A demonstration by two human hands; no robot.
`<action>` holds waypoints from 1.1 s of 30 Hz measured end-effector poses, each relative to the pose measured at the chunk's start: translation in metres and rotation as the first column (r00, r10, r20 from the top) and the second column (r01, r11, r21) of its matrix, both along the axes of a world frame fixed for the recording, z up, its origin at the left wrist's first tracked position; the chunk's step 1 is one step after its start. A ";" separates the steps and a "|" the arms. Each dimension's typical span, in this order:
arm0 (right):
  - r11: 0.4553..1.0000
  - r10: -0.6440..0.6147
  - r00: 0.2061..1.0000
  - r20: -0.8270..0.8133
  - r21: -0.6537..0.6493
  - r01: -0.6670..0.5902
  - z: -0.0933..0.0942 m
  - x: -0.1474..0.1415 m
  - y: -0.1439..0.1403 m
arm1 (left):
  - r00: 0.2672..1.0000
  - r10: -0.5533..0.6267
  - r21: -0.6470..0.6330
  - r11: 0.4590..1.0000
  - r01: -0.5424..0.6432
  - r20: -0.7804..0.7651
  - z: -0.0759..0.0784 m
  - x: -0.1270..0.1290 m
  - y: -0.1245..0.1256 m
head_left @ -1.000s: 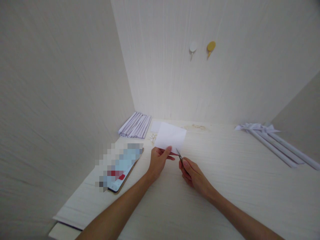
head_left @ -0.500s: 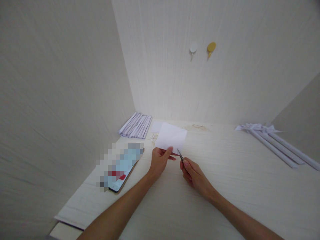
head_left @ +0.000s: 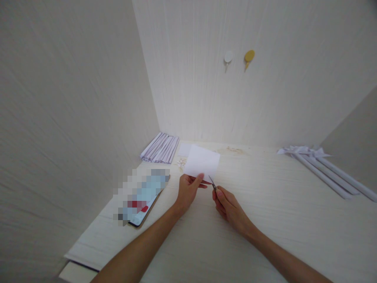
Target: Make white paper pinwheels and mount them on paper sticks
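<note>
My left hand (head_left: 188, 191) pinches the near edge of a small white sheet of paper (head_left: 202, 161) and holds it up above the pale table (head_left: 265, 212). My right hand (head_left: 228, 205) grips small scissors (head_left: 212, 182); their thin blades point up at the sheet's lower edge, just right of my left thumb. The scissor handles are hidden inside my fingers.
A stack of folded white paper strips (head_left: 160, 147) lies at the back left beside the wall. A phone (head_left: 141, 195) lies left of my hands. Several rolled paper tubes (head_left: 326, 173) lie at the far right. Two hooks, white (head_left: 227, 57) and yellow (head_left: 249, 56), hang on the back wall.
Both hands and the sheet shifted very slightly right and away; the scissor tips moved up to the paper's lower edge.
</note>
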State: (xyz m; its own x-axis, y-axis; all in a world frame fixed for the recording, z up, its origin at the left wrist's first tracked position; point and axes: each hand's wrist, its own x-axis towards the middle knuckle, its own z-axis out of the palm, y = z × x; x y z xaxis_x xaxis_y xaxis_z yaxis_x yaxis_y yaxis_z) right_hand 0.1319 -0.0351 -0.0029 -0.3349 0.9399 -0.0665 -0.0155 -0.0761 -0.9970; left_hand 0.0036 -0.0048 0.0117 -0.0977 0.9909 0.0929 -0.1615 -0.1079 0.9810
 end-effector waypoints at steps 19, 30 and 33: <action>1.000 -0.008 0.999 -0.045 -0.003 0.007 -0.001 0.001 0.002 | 0.993 -0.088 0.007 0.996 0.089 -0.081 -0.004 0.002 -0.002; 1.000 -0.016 0.999 -0.049 -0.026 0.014 -0.001 -0.001 0.002 | 0.992 -0.091 0.010 0.996 0.093 -0.088 -0.004 0.001 -0.003; 1.000 -0.018 0.999 -0.043 -0.025 0.017 -0.001 -0.001 0.002 | 0.992 -0.079 0.014 0.997 0.081 -0.096 -0.006 0.002 -0.002</action>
